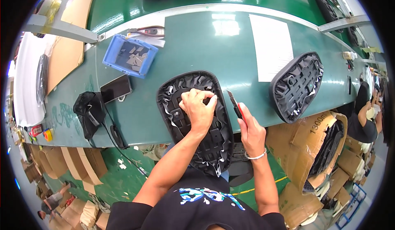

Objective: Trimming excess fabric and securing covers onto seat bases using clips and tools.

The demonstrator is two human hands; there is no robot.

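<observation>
We are holding our left hand point(198, 108) over the black pad point(215, 137), thumb curling toward forefinger; whether gripping it, we cannot tell. The pad is overhanging the bench point(193, 44), its long axis running away from us. Just right of it, our right hand point(252, 132) is clasping a utility knife point(236, 105).

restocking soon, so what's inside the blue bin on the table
The blue bin holds small, flat grey pieces lying loose. Some overlap, so whatever lies beneath the top ones is covered and can't be seen.
</observation>
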